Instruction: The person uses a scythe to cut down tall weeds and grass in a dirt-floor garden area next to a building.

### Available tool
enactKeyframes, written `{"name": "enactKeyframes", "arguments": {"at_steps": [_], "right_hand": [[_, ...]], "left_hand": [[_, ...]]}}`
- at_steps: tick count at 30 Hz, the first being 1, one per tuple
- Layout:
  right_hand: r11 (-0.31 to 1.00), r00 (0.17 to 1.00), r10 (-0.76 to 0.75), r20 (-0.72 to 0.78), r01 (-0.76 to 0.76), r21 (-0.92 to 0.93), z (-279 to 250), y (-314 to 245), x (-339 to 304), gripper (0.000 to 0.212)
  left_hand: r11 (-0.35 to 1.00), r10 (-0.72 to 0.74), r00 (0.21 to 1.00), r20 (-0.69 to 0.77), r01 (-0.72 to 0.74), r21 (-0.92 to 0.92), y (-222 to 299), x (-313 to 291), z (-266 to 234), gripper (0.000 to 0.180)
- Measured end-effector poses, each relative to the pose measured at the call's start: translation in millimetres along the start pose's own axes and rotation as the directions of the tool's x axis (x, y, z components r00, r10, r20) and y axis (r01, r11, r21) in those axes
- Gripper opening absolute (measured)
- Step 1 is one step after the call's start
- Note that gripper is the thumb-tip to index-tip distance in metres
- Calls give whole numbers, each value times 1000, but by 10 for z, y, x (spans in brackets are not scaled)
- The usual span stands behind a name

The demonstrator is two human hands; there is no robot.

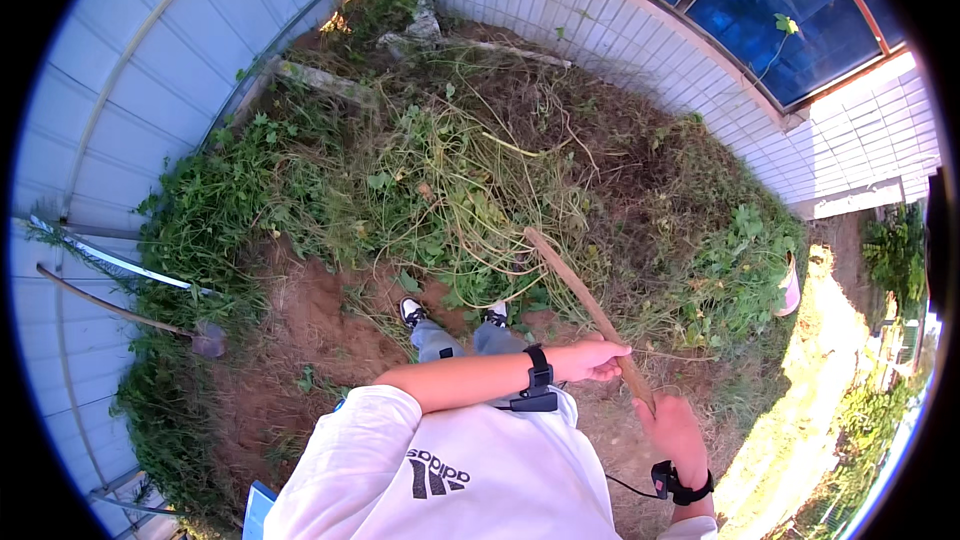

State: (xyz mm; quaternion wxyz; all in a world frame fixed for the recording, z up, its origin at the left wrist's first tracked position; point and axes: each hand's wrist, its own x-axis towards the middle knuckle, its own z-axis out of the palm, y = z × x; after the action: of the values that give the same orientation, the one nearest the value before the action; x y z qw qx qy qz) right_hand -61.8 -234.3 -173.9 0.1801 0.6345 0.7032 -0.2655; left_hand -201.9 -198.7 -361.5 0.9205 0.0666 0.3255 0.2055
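Observation:
A long wooden handle [578,288] slants across the front of my body, and both of my hands are closed round its near part. My left hand [598,358] reaches over from the left and grips it higher up. My right hand [675,432] holds it lower, close to the near end. The far end reaches into a heap of cut vines and weeds [480,175] ahead of my feet. No tool head can be made out there; the tangled stems may hide one.
A shovel [207,340] leans at the left by a pale metal panel wall [110,130]. Behind the heap runs a white tiled wall [640,60] with a blue window [760,10]. Concrete blocks [330,83] lie at the back left. Bare soil [290,340] surrounds my shoes [411,312].

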Motion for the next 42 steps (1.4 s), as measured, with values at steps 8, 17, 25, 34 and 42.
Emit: {"name": "enactKeyframes", "arguments": {"at_steps": [8, 17, 25, 34, 42], "right_hand": [[964, 962, -249, 117, 234, 125, 1620, -266, 1617, 46], [966, 740, -224, 634, 82, 246, 2815, -673, 2988, 23], [982, 873, -188, 449, 177, 66, 3565, -213, 2970, 33], [992, 760, -110, 641, 41, 121, 3323, -307, 2823, 34], [967, 868, -252, 428, 242, 80, 3765, -1157, 3633, 33]], "left_hand": [[933, 126, 940, -318, -3, 361, -61, -916, -1376, 26], [951, 170, -8, -985, -259, 167, -2277, -2969, -2768, 25], [887, -295, 246, -923, -289, -360, -3731, -2469, -1860, 24], [967, -132, 289, -948, -172, -187, -3393, -2610, -2014, 31], [942, 278, 646, -711, -36, 335, -1581, -2404, -3517, 33]]}}
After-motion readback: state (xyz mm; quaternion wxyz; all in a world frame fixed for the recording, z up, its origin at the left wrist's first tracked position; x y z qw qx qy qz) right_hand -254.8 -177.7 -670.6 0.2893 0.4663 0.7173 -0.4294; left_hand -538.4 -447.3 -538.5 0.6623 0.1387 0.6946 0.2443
